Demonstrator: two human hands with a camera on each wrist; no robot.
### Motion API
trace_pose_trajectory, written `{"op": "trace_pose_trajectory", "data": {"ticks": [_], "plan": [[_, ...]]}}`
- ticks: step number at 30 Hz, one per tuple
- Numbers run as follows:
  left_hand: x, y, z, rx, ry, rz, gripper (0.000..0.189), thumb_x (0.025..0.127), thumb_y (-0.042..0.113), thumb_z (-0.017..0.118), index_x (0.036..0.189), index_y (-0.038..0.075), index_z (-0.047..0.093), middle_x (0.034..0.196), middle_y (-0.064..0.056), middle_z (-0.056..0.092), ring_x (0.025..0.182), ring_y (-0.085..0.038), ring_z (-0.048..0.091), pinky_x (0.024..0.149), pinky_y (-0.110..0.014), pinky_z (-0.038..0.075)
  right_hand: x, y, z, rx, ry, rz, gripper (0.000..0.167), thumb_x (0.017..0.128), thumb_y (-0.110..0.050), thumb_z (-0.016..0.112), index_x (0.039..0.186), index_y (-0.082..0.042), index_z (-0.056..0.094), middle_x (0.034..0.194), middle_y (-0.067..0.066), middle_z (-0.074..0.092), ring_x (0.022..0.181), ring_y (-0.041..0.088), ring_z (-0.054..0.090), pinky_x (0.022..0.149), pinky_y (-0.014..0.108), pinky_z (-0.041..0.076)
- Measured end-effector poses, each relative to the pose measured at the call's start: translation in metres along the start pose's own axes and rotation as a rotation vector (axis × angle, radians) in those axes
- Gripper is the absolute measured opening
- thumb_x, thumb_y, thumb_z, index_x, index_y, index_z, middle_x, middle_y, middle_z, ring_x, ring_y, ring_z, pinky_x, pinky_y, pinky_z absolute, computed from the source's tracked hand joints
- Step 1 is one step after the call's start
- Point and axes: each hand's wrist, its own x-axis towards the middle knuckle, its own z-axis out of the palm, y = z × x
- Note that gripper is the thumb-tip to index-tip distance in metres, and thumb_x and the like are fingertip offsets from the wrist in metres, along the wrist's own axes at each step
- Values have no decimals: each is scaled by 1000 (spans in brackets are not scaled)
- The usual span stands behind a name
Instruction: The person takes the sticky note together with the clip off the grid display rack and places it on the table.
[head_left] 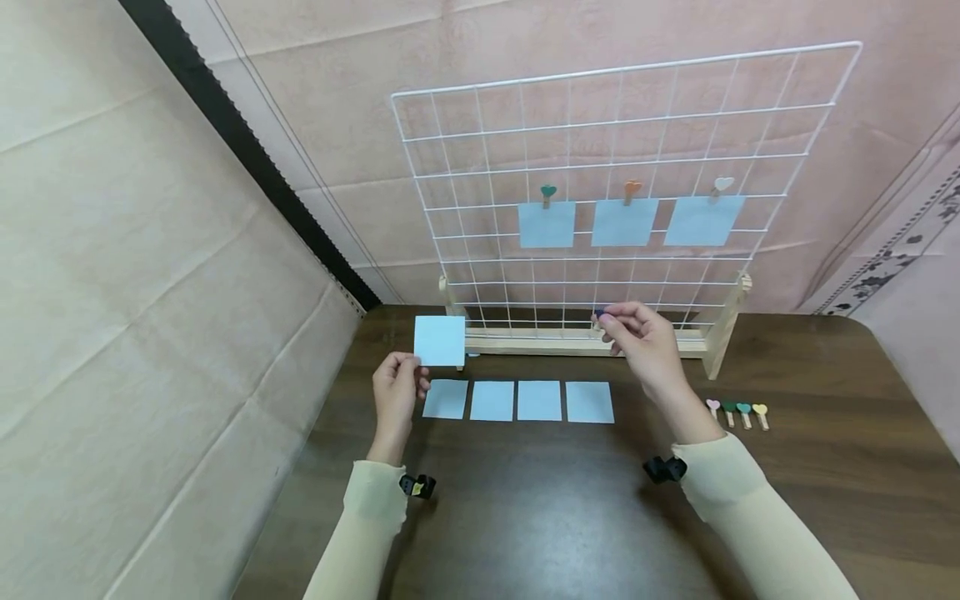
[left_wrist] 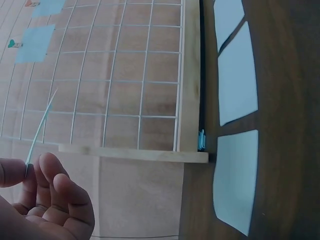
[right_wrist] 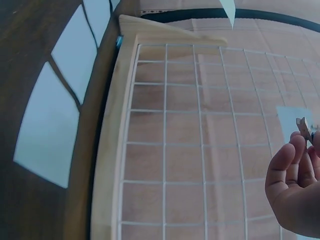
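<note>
My left hand pinches a light blue paper square by its lower left corner, raised in front of the white wire grid's lower left end. The left wrist view shows that sheet edge-on between thumb and fingers. A small wooden clothespin with a dark blue top is pinched in my right hand, before the lower middle of the grid. Higher up, three blue squares hang in a row, each under a heart clip: a green clip, an orange clip and a white clip.
Several blue paper squares lie in a row on the brown table. To the right are several heart clothespins in pink, green, teal and yellow. A wooden stand holds the grid upright, with a pale curtain behind.
</note>
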Motion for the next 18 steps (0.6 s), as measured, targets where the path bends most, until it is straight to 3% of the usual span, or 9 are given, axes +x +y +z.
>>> {"op": "trace_pose_trajectory", "data": {"ticks": [5, 8, 14, 18], "plan": [[-4, -8, -5, 15, 5, -42, 13, 102, 6, 56, 93, -1, 62, 84, -25, 66, 55, -17, 58, 48, -24, 46, -5, 8, -9, 67, 18, 14, 21, 105, -10, 67, 122, 0, 63, 101, -7, 79, 85, 9, 69, 66, 23, 59], [-5, -12, -8, 7, 4, -56, 13, 102, 4, 56, 91, -2, 61, 81, -22, 67, 54, -17, 58, 47, -23, 45, -8, 13, -15, 114, 19, 25, 21, 104, -8, 67, 124, -2, 62, 102, -5, 79, 89, 10, 72, 69, 25, 61], [-8, -20, -13, 14, -5, -58, 12, 100, 1, 55, 90, -3, 61, 74, -9, 70, 53, -14, 62, 49, -23, 47, -17, 23, -26, 141, 13, 56, 29, 104, -8, 68, 125, 9, 59, 103, -3, 79, 86, 10, 75, 74, 27, 62], [-11, -22, -15, 29, -8, -72, 10, 100, 1, 56, 93, -5, 62, 74, -5, 71, 55, -14, 65, 55, -27, 51, -25, 29, -35, 157, 1, 78, 24, 103, -9, 69, 121, 6, 63, 101, -2, 78, 84, 10, 76, 75, 29, 63]]}}
